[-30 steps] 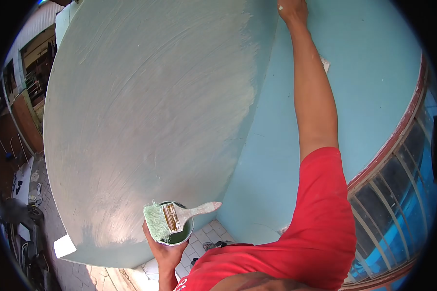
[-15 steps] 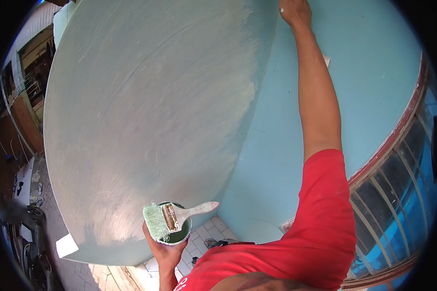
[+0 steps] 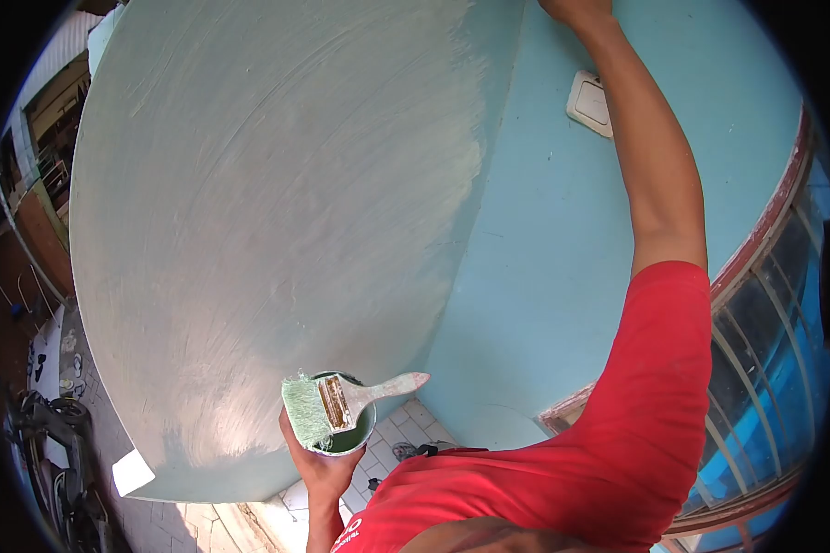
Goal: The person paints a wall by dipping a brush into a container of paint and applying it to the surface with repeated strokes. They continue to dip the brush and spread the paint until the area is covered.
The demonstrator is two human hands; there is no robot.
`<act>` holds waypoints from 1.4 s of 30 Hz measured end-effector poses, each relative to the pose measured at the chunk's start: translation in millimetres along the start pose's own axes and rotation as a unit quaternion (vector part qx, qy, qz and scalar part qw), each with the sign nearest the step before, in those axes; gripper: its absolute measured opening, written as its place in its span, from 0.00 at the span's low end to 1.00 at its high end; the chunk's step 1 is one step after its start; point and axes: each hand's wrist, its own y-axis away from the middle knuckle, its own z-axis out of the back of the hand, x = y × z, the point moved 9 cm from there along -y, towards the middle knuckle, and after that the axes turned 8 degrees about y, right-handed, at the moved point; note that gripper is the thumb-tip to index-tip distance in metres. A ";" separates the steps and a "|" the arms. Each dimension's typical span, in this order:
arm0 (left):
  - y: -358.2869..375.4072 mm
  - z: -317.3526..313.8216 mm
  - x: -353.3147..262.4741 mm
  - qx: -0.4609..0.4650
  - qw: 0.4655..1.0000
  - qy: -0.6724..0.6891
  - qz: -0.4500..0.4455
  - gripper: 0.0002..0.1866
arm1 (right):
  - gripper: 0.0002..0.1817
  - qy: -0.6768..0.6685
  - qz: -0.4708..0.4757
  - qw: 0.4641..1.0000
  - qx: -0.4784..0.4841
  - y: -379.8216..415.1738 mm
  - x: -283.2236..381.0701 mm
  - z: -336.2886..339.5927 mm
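Low in the head view, my left hand (image 3: 323,470) is wrapped round a small paint cup (image 3: 363,431) with green paint inside. A wide brush (image 3: 346,404) lies across the cup's rim, its green-coated bristles to the left and its pale handle to the right. My right arm reaches up to the top edge, where my right hand (image 3: 576,9) is partly cut off; its fingers are out of sight. Beside the right forearm a white switch plate (image 3: 590,103) sits on the blue wall (image 3: 544,240).
A large, curved grey-green wall surface (image 3: 267,221) with streaky brush marks fills the left. A barred window (image 3: 765,341) stands at the right. Tiled floor (image 3: 406,426) shows below, and a motorcycle (image 3: 60,461) stands at the lower left.
My right hand has moved up and slightly right, partly out of view, and the arm has shifted right, uncovering the switch plate. The cup and brush appear slightly further right.
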 end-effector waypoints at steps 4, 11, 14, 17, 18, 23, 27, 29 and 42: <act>3.4 1.2 11.6 -0.003 0.999 -0.043 0.028 0.61 | 0.34 -0.072 -0.002 0.996 -0.061 18.6 22.6 -52.7; 7.4 9.8 39.5 -0.007 0.996 -0.006 0.093 0.60 | 0.36 -0.027 0.211 0.972 0.097 144.8 104.1 -52.0; 6.3 13.0 45.7 -0.002 0.996 -0.029 0.090 0.60 | 0.32 0.018 0.308 0.934 0.179 187.1 137.9 -33.5; 6.6 11.6 47.7 -0.009 0.994 -0.022 0.102 0.61 | 0.16 -0.048 0.356 0.864 0.352 184.2 143.7 -9.7; 7.0 12.7 47.7 -0.007 0.995 -0.025 0.095 0.61 | 0.14 -0.106 0.247 0.925 0.269 148.6 126.8 -27.9; 12.6 15.7 47.5 -0.018 0.994 -0.019 0.109 0.62 | 0.28 0.007 0.255 0.944 0.211 156.1 146.0 -59.3; 15.7 11.6 40.2 -0.042 0.995 -0.032 0.087 0.50 | 0.15 -0.005 0.291 0.938 0.186 249.5 200.1 -62.9; 14.4 14.7 35.0 -0.047 0.997 -0.035 0.058 0.38 | 0.16 -0.008 0.325 0.925 0.197 295.2 226.6 -69.8; 14.5 16.7 33.3 -0.049 0.993 -0.075 0.081 0.40 | 0.18 -0.104 0.129 0.984 0.063 273.2 213.5 -74.2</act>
